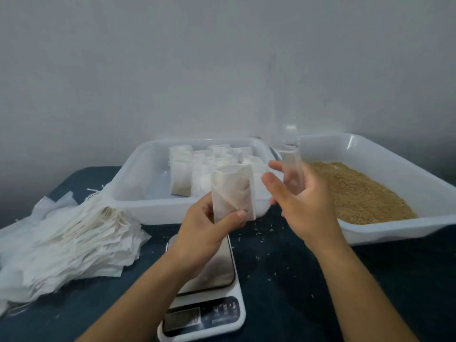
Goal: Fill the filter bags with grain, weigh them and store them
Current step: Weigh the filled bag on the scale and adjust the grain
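Left hand [209,218] pinches a filter bag [233,191] above the scale [209,287]; right hand [303,201] at three o'clock, grip curled round a clear, blurred cup [292,164]; the scale's display is unreadable.

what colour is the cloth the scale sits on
Dark blue. The cloth under the scale shows best in the head view, speckled with stray grains.

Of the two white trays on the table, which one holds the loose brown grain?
The right tray holds the loose grain; the left tray holds filled filter bags.
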Demonstrator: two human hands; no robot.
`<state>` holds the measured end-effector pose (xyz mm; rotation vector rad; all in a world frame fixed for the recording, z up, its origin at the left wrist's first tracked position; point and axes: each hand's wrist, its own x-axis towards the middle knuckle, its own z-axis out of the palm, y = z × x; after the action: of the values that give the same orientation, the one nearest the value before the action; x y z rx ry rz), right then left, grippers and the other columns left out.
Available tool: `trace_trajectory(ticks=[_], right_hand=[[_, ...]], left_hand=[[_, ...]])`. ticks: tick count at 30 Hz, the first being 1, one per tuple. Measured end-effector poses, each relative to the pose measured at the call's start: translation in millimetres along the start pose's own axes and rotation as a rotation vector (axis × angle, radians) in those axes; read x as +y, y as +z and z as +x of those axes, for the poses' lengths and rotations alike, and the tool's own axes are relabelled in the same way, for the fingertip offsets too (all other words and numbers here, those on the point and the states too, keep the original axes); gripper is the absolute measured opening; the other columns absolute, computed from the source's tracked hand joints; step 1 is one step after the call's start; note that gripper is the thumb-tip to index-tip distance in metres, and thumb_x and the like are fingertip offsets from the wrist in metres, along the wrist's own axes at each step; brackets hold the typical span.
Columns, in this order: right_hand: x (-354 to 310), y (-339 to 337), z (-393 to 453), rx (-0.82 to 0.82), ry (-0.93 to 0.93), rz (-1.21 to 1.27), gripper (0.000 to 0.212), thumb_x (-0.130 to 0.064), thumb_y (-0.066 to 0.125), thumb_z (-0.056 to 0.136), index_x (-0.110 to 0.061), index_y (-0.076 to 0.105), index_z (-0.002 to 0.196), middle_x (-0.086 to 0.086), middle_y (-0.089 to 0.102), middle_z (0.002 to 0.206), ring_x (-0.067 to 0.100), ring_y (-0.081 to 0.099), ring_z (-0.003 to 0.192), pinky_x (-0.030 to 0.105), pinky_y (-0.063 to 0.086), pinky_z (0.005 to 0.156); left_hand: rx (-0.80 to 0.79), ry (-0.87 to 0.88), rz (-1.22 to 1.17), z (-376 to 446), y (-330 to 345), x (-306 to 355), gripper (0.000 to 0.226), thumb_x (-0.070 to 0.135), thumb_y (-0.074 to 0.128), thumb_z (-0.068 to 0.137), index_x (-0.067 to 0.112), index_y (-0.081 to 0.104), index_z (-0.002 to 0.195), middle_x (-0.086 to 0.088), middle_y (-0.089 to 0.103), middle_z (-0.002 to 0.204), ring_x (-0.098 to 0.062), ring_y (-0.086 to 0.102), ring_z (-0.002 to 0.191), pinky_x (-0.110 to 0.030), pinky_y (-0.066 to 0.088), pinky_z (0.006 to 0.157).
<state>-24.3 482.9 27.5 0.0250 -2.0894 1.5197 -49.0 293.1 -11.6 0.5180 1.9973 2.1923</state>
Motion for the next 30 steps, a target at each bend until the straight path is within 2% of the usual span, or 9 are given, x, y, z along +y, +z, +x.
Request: trace_trajectory(ticks=[4, 6, 9, 13, 16, 20, 24, 26, 30], right_hand=[[1, 30, -13, -0.184, 0.051, 0.177, 0.024, -0.050, 0.077, 0.084, -0.031, 0.063, 0.088, -0.014, 0.076, 0.110, 0.008, 0.063, 0.053, 0.016, 0.046, 0.048], [2, 43, -20, -0.214, 0.035, 0.181, 0.029, -0.036, 0.079, 0.089, -0.034, 0.055, 0.073, -0.009, 0.077, 0.100, 0.010, 0.062, 0.053, 0.017, 0.047, 0.049], [2, 57, -28, -0.209, 0.001, 0.172, 0.032, -0.023, 0.079, 0.090, -0.026, 0.053, 0.072, 0.000, 0.073, 0.087, 0.011, 0.065, 0.058, 0.017, 0.050, 0.053], [1, 67, -37, -0.168, 0.002, 0.167, 0.030, -0.022, 0.080, 0.090, -0.035, 0.059, 0.072, 0.000, 0.072, 0.081, 0.008, 0.068, 0.065, 0.017, 0.051, 0.054], [4, 70, -41, -0.176, -0.005, 0.126, 0.029, -0.023, 0.081, 0.089, -0.027, 0.056, 0.074, -0.005, 0.074, 0.086, 0.007, 0.070, 0.075, 0.018, 0.052, 0.059], [6, 70, -42, -0.158, -0.037, 0.062, 0.033, -0.025, 0.081, 0.088, -0.041, 0.058, 0.070, -0.005, 0.073, 0.086, 0.009, 0.071, 0.080, 0.016, 0.054, 0.070], [15, 68, -48, -0.190, 0.015, 0.042, 0.018, -0.026, 0.080, 0.089, -0.024, 0.064, 0.080, 0.003, 0.071, 0.083, 0.016, 0.069, 0.075, 0.023, 0.056, 0.064], [20, 66, -51, -0.201, 0.028, -0.035, 0.022, -0.029, 0.078, 0.090, -0.014, 0.064, 0.085, 0.004, 0.070, 0.082, 0.022, 0.068, 0.077, 0.030, 0.057, 0.067], [28, 68, -52, -0.257, 0.030, -0.185, 0.027, -0.031, 0.077, 0.088, -0.022, 0.055, 0.075, -0.009, 0.068, 0.074, 0.005, 0.063, 0.067, 0.016, 0.051, 0.062]], left_hand=[[-0.013, 0.013, -0.003, -16, -29, -4, 0.042, 0.027, 0.082, 0.083, 0.019, 0.070, 0.122, -0.007, 0.076, 0.116, -0.026, 0.071, 0.113, -0.040, 0.059, 0.095], [-0.011, 0.009, 0.040, -23, -38, -6, 0.042, 0.032, 0.082, 0.080, 0.025, 0.071, 0.119, -0.006, 0.076, 0.116, -0.025, 0.071, 0.113, -0.043, 0.058, 0.097], [-0.035, 0.024, 0.104, -29, -50, -10, 0.041, 0.026, 0.080, 0.085, 0.024, 0.068, 0.124, -0.003, 0.075, 0.119, -0.021, 0.070, 0.115, -0.046, 0.055, 0.102], [-0.069, 0.084, 0.028, -35, -63, -12, 0.045, 0.025, 0.077, 0.089, 0.032, 0.064, 0.132, 0.000, 0.072, 0.128, -0.017, 0.067, 0.121, -0.032, 0.055, 0.099], [0.039, 0.128, 0.059, -38, -68, -14, 0.029, 0.038, 0.071, 0.090, 0.037, 0.074, 0.118, 0.001, 0.076, 0.117, -0.016, 0.071, 0.111, -0.029, 0.057, 0.093], [0.116, 0.132, 0.157, -36, -75, -18, 0.022, 0.046, 0.065, 0.092, 0.033, 0.076, 0.105, 0.004, 0.078, 0.100, -0.010, 0.072, 0.094, -0.022, 0.055, 0.081], [0.079, 0.083, 0.159, -36, -84, -21, 0.024, 0.043, 0.070, 0.087, 0.025, 0.076, 0.102, -0.010, 0.076, 0.098, -0.022, 0.071, 0.091, -0.047, 0.060, 0.079], [0.038, 0.035, 0.177, -37, -88, -21, 0.023, 0.041, 0.072, 0.084, 0.025, 0.076, 0.100, -0.009, 0.077, 0.095, -0.020, 0.073, 0.087, -0.039, 0.062, 0.073], [-0.017, -0.052, 0.301, -39, -93, -23, 0.010, 0.027, 0.074, 0.083, 0.023, 0.073, 0.091, 0.000, 0.076, 0.084, -0.011, 0.072, 0.074, -0.023, 0.057, 0.065]])
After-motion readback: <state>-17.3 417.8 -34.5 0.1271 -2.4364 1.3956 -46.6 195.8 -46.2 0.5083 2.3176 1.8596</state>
